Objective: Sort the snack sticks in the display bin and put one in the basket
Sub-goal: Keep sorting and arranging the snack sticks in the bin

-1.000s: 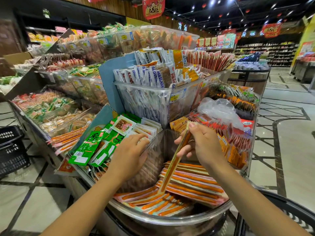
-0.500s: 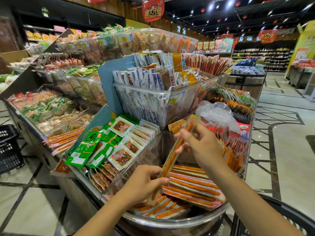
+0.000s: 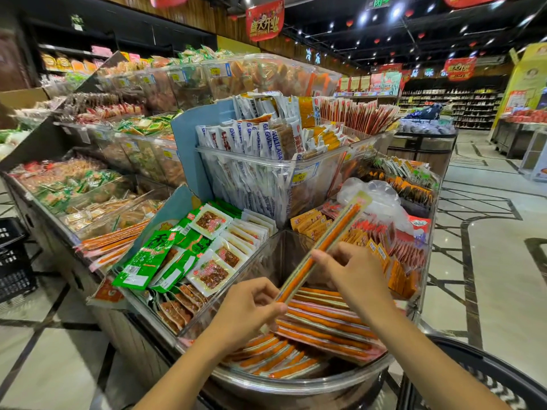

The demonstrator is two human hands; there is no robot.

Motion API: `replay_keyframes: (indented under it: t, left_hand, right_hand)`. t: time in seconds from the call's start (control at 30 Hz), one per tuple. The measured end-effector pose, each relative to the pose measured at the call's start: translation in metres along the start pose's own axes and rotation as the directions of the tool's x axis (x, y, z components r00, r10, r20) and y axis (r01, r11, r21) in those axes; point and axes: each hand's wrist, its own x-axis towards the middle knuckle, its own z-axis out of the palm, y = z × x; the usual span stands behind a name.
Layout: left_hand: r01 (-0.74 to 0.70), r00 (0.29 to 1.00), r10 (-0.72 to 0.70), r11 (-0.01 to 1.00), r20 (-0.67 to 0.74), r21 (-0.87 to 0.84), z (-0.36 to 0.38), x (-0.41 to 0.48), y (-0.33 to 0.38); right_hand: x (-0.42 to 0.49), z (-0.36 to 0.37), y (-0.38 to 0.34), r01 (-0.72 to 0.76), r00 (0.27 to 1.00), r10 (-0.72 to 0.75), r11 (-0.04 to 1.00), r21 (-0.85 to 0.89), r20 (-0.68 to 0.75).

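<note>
A long orange snack stick (image 3: 325,244) in clear wrap is held slanted above the display bin (image 3: 302,383), its top end pointing up and right. My right hand (image 3: 352,273) grips its middle, and my left hand (image 3: 251,306) pinches its lower end. Several more orange snack sticks (image 3: 325,329) lie stacked in the clear curved bin below both hands. The dark basket (image 3: 503,377) shows at the lower right corner, right of my right forearm.
Green and white snack packs (image 3: 189,255) fill the tray to the left of the bin. A tall clear bin of white packets (image 3: 260,179) stands behind. Orange packets (image 3: 393,261) crowd the right side. A black crate (image 3: 14,258) sits on the floor at far left.
My left hand left the green packs, dropped into the bin and took the stick's lower end. My right hand has raised the stick higher and tilted it right.
</note>
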Motion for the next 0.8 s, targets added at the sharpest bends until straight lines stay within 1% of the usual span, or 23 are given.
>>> replay_keyframes:
  t: [0.03,0.07,0.1,0.13,0.17,0.23,0.27,0.33,0.37,0.47,0.53,0.6,0.67,0.73,0.8]
  left_hand:
    - [0.0,1.0,0.0,1.0,-0.017,-0.017,-0.001,0.0,-0.001]
    - [0.0,1.0,-0.001,1.0,-0.027,-0.024,-0.001,0.001,-0.001]
    - [0.001,1.0,-0.001,1.0,-0.031,-0.017,-0.001,0.001,0.0]
    - [-0.006,1.0,0.006,1.0,-0.031,0.0,-0.001,0.001,0.0]
    - [-0.02,0.999,0.021,1.0,-0.029,0.021,0.0,0.001,0.0]
    - [-0.063,0.997,0.066,0.994,-0.04,0.084,-0.001,0.001,0.001]
    - [-0.081,0.995,0.088,0.989,-0.055,0.125,-0.003,0.0,0.004]
    - [-0.106,0.988,0.124,0.978,-0.09,0.177,-0.011,-0.001,0.012]
    - [-0.109,0.987,0.128,0.978,-0.1,0.175,-0.016,-0.002,0.017]
    - [-0.092,0.987,0.101,0.993,-0.124,0.077,-0.035,-0.003,0.037]
    - [-0.1,0.985,0.098,0.995,-0.143,-0.003,-0.049,-0.001,0.05]
    - [-0.111,0.976,0.099,0.993,-0.194,-0.049,-0.062,0.002,0.061]
    - [-0.112,0.964,0.089,0.99,-0.252,-0.08,-0.072,0.003,0.07]
    - [-0.114,0.959,0.09,0.991,-0.27,-0.075,-0.076,0.003,0.074]
    - [-0.092,0.967,0.083,0.995,-0.243,-0.028,-0.072,0.003,0.072]
  right_hand:
    - [-0.002,0.0,0.003,0.072,0.997,-0.077,0.986,-0.148,-0.028]
    - [-0.005,0.0,0.004,0.165,0.982,-0.183,0.953,-0.255,-0.046]
    - [-0.007,0.0,0.004,0.278,0.953,-0.302,0.91,-0.308,-0.033]
    - [-0.009,0.001,0.005,0.387,0.915,-0.404,0.858,-0.337,0.021]
    - [-0.01,0.002,0.005,0.472,0.878,-0.468,0.808,-0.353,0.101]
    - [-0.009,0.005,0.007,0.554,0.833,-0.486,0.73,-0.402,0.266]
    - [-0.008,0.005,0.007,0.563,0.826,-0.467,0.711,-0.422,0.314]
    - [-0.005,0.002,0.004,0.557,0.826,-0.43,0.724,-0.407,0.366]
    - [-0.003,0.0,0.005,0.552,0.826,-0.421,0.74,-0.384,0.376]
    - [0.003,-0.004,0.001,0.511,0.836,-0.374,0.796,-0.323,0.402]
    - [0.006,-0.005,-0.002,0.444,0.865,-0.324,0.851,-0.281,0.383]
    - [0.007,-0.005,-0.003,0.318,0.909,-0.226,0.92,-0.229,0.351]
    - [0.009,-0.007,-0.003,0.215,0.934,-0.158,0.965,-0.152,0.32]
    - [0.01,-0.009,-0.003,0.155,0.956,-0.13,0.985,-0.077,0.264]
    - [0.012,-0.011,-0.007,0.12,0.978,-0.112,0.992,-0.034,0.174]
